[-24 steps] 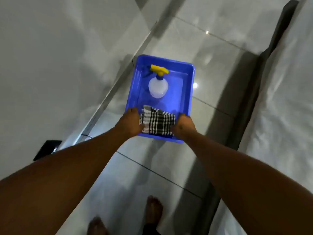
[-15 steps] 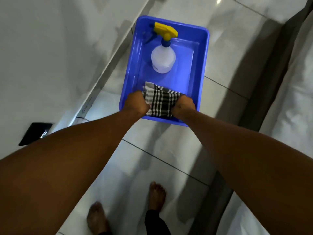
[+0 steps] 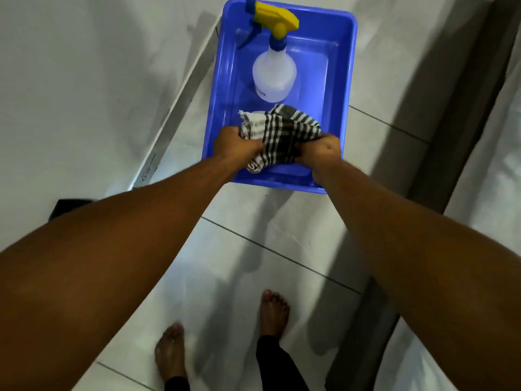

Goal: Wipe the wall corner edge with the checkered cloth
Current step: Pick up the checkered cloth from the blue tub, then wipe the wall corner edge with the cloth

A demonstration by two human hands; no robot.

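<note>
- Here, the left hand (image 3: 235, 145) is closed on the checkered cloth (image 3: 282, 136), bunched over the blue tub's (image 3: 351, 66) near end.
- The right hand (image 3: 322, 150) clamps its other end.
- The wall (image 3: 84, 80) lies leftward, so the left hand seems nearer.

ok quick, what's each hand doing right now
Left hand: closed, gripping the black-and-white checkered cloth.
Right hand: closed, gripping the same cloth over the blue plastic tub.
</note>
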